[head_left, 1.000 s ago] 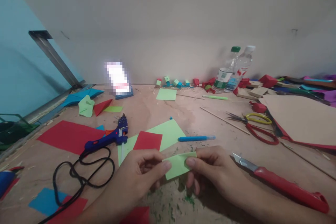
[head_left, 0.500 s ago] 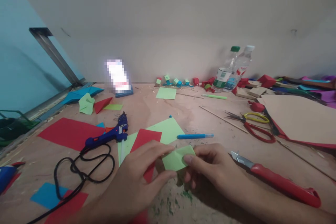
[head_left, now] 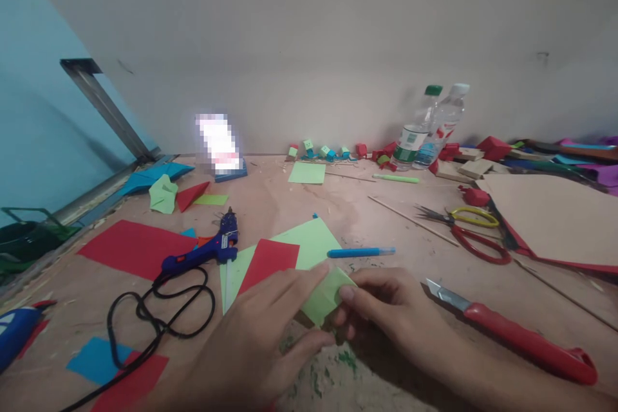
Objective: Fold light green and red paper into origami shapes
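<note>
A small folded piece of light green paper (head_left: 324, 296) is between my two hands, above the near middle of the table. My right hand (head_left: 393, 299) pinches its right side, thumb on the front and fingers curled behind. My left hand (head_left: 263, 322) is around its left side, the index finger along the upper left edge and the thumb near the lower corner. A red paper strip (head_left: 270, 261) and a larger light green sheet (head_left: 313, 235) lie just beyond my left hand. The blue pen (head_left: 360, 252) lies behind the folded paper.
On the left lie a blue glue gun (head_left: 207, 254), its looped black cord (head_left: 212, 309) and a red sheet (head_left: 130, 248). To the right are a red-handled utility knife (head_left: 526, 338) and scissors (head_left: 476, 241). A lit phone (head_left: 219, 141) and bottles (head_left: 410, 141) stand near the wall.
The folded green paper has turned, one corner now pointing down. My left thumb has moved down and away from its front, and the index finger has slid up its edge. The view has shifted slightly.
</note>
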Available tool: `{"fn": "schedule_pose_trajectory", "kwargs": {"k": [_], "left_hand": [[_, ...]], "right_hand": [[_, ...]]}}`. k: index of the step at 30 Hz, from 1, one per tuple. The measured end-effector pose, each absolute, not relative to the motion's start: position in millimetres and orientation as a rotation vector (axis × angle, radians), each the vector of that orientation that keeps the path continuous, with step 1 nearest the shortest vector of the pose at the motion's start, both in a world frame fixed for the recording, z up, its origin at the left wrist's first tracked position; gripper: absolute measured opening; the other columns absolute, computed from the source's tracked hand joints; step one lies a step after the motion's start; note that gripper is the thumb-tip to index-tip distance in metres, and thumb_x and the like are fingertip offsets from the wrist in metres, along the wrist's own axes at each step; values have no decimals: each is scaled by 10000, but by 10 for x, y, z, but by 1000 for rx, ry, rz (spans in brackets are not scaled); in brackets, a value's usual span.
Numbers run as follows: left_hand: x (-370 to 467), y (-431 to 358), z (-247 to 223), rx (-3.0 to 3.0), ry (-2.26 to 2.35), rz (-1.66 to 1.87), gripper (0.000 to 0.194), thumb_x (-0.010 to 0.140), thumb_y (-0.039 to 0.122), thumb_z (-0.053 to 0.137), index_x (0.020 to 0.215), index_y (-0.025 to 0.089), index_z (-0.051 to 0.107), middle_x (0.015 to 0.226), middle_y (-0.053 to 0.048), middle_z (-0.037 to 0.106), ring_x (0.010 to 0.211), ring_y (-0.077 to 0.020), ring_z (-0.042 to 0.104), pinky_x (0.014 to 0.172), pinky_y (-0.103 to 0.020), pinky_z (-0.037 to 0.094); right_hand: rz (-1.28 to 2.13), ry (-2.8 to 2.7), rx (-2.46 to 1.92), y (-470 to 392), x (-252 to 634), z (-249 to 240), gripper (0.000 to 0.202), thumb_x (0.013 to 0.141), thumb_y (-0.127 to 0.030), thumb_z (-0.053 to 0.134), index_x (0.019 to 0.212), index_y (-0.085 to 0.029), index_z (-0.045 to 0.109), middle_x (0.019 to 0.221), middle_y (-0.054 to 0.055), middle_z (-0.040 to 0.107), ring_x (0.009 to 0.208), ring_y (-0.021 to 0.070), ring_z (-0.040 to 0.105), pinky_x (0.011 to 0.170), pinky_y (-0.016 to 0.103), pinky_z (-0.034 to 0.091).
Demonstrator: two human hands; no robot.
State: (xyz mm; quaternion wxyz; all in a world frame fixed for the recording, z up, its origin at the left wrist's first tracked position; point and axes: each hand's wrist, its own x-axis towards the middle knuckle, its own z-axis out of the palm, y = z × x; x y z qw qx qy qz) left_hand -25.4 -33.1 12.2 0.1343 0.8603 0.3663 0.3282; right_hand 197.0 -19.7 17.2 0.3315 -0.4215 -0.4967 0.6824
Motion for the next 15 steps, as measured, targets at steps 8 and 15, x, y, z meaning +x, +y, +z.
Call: {"fn": "schedule_pose_trajectory", "kwargs": {"k": [8,15], "left_hand": [[-228,-340,128,2481,1045,863,499,974,257,661,1458,188,560,1247,-82,772,1110,-217,752,943,-314,628],[-196,-365,236,2073,1132,736,563,873,263,754,1423,196,656,1430,-105,691,1292,-273,680,1138,-378,523]], "right_hand": [[1726,-1519,-1090,-239,1964,244,362,913,-473,723,758,-147,755,690,29,678,639,131,582,612,240,468],[1692,-1599,-1072,-243,1959,337,281,835,-448,784,824,-167,792,801,52,715,786,204,627,722,291,517]]}}
